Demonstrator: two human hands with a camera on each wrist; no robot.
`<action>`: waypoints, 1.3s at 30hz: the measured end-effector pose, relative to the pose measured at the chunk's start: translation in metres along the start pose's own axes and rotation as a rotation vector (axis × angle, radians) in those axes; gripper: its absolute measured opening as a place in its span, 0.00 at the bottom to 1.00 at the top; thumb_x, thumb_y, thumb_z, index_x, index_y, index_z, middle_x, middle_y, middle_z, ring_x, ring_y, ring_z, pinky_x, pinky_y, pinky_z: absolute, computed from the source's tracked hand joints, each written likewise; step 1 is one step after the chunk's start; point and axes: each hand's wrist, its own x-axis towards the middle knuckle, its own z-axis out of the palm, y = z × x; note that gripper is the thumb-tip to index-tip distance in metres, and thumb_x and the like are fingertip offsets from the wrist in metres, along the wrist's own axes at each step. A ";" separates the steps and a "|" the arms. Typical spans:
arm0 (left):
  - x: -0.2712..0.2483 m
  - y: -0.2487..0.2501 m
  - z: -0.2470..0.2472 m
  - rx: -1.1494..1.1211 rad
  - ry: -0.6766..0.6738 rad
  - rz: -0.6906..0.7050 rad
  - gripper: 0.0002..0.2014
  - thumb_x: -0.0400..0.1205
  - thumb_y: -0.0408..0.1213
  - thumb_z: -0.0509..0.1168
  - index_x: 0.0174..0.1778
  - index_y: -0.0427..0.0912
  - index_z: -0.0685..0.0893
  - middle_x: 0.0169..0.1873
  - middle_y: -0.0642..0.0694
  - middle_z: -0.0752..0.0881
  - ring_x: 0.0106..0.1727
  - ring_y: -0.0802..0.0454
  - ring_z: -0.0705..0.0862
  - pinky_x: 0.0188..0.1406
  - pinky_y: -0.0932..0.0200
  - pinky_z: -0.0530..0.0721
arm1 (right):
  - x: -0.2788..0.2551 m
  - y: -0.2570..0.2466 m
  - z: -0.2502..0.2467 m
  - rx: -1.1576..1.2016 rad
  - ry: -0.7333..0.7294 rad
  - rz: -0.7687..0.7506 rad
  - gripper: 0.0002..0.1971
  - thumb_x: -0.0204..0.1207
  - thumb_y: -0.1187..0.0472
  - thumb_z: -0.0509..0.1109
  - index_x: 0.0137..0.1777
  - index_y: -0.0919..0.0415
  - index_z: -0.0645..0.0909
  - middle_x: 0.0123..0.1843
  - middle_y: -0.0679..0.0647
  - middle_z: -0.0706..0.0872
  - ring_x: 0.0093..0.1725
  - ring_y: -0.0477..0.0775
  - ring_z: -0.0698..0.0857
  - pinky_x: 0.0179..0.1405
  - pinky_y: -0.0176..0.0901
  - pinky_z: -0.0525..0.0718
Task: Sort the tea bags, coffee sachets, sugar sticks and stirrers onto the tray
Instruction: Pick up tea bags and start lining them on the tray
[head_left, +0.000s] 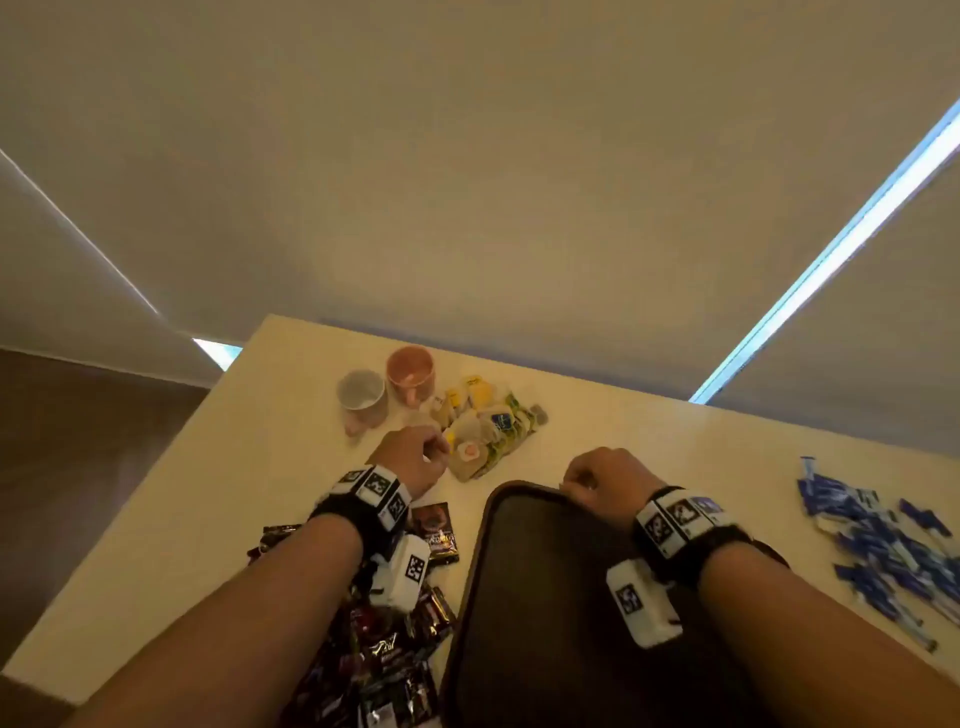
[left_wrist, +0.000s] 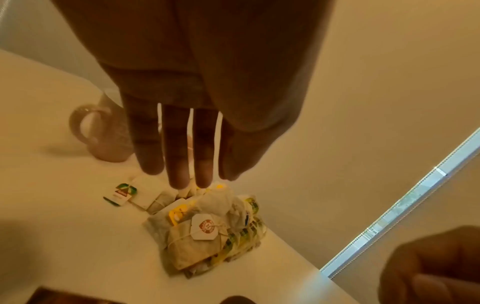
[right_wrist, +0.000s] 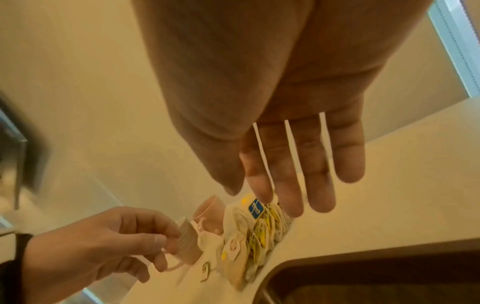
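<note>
My left hand (head_left: 410, 456), fingers relaxed and empty, hovers nearest the tea bags (head_left: 485, 436), just right of frame centre.

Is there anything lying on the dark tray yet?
No, the dark tray shows only its bare surface; the tea bags lie beside it.

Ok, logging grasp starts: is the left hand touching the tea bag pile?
Cannot tell. Left wrist view: fingertips of the left hand overlap the tea bag pile; neither contact nor gap shows plainly.
</note>
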 end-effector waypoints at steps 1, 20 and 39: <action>0.013 -0.006 0.001 -0.002 0.003 0.003 0.05 0.78 0.36 0.71 0.44 0.52 0.84 0.45 0.51 0.87 0.50 0.52 0.85 0.53 0.58 0.81 | 0.015 -0.003 0.002 0.035 0.011 0.019 0.12 0.81 0.50 0.67 0.53 0.56 0.88 0.52 0.52 0.90 0.52 0.52 0.86 0.53 0.44 0.82; 0.110 0.002 0.034 0.083 -0.131 0.108 0.30 0.76 0.46 0.75 0.73 0.47 0.75 0.68 0.46 0.77 0.69 0.45 0.77 0.68 0.50 0.77 | 0.150 -0.021 0.039 0.234 0.130 0.292 0.20 0.70 0.56 0.80 0.60 0.57 0.82 0.58 0.57 0.87 0.56 0.58 0.85 0.52 0.45 0.83; 0.106 0.020 0.030 0.037 -0.107 0.195 0.23 0.77 0.41 0.75 0.67 0.45 0.79 0.61 0.46 0.80 0.50 0.54 0.75 0.55 0.61 0.75 | 0.139 -0.011 0.040 0.221 0.140 0.262 0.09 0.74 0.58 0.75 0.49 0.63 0.89 0.60 0.61 0.88 0.55 0.62 0.86 0.45 0.42 0.77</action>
